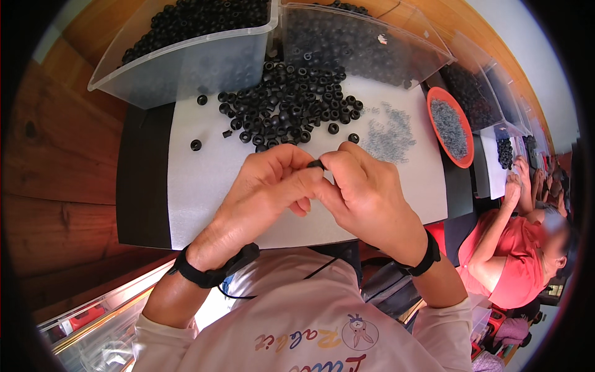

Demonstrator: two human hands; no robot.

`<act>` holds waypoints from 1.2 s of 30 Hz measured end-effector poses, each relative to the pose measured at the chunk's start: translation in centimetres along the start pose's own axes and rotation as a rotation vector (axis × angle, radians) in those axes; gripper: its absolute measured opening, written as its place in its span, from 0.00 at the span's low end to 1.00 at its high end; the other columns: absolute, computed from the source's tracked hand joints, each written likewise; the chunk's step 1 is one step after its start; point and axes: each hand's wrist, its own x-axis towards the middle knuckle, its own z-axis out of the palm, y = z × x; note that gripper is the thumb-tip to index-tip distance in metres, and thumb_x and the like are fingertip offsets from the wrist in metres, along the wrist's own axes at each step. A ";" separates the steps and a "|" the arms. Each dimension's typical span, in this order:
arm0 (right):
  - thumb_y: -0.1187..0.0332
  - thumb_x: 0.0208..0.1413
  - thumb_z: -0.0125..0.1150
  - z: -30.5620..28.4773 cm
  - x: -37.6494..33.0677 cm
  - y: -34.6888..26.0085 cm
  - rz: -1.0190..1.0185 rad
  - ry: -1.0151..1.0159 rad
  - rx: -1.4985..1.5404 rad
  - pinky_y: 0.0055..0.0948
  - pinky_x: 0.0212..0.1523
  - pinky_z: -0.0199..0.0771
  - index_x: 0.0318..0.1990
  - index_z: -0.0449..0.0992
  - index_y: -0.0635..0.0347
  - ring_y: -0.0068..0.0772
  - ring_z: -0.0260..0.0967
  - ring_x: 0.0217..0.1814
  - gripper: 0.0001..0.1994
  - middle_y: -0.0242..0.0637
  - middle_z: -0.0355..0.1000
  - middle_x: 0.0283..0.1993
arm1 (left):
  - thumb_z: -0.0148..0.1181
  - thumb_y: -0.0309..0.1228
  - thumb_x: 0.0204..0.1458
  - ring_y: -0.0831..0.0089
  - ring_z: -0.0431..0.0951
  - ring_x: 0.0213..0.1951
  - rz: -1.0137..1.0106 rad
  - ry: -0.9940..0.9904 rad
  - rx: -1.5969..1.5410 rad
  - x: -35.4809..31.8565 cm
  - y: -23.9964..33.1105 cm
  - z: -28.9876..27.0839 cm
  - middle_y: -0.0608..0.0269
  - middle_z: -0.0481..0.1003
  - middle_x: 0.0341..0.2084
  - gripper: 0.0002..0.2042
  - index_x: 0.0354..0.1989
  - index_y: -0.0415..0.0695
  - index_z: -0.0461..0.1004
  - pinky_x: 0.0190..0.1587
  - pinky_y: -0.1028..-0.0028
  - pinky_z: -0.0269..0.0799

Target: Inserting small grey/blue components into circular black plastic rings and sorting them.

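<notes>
My left hand (263, 192) and my right hand (370, 195) meet above the front of a white work surface (204, 204). Between their fingertips is a small black plastic piece (316, 164), mostly covered by the fingers. The left thumb and forefinger pinch it from one side, while the right thumb and forefinger close on it from the other. Just beyond the hands spreads a heap of round black plastic pieces with holes (282, 105). To the right of that heap lie many tiny grey springs (389, 133), too small to see in detail.
Two clear bins, left (235, 65) and right (365, 46), hold more black pieces behind the heap. An orange-red bowl (467, 144) of small grey springs stands at the surface's right edge. Farther right, a person in a red shirt (517, 260) works with similar black pieces.
</notes>
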 end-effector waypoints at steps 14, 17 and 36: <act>0.69 0.49 0.74 -0.7 0.4 0.9 -0.114 -0.037 0.138 0.33 0.22 0.72 0.45 0.76 0.63 0.37 0.74 0.26 0.17 0.36 0.70 0.33 | 0.57 0.33 0.65 0.73 0.81 0.29 -0.014 -0.047 -0.073 -1.0 0.3 -1.1 0.60 0.80 0.28 0.11 0.41 0.36 0.79 0.33 0.74 0.77; 0.69 0.48 0.74 -0.9 0.5 0.6 -0.115 -0.052 0.141 0.32 0.20 0.69 0.42 0.77 0.62 0.35 0.72 0.24 0.15 0.34 0.69 0.31 | 0.58 0.34 0.65 0.76 0.80 0.31 -0.020 -0.064 -0.084 -1.4 0.6 -1.2 0.61 0.80 0.29 0.12 0.43 0.35 0.79 0.35 0.75 0.77; 0.74 0.44 0.73 -1.4 0.9 0.0 -0.208 0.050 0.118 0.29 0.15 0.62 0.27 0.73 0.58 0.28 0.63 0.17 0.10 0.30 0.60 0.22 | 0.60 0.36 0.66 0.74 0.82 0.34 0.044 -0.174 -0.129 -1.4 0.3 -1.3 0.61 0.80 0.32 0.14 0.46 0.35 0.79 0.37 0.74 0.80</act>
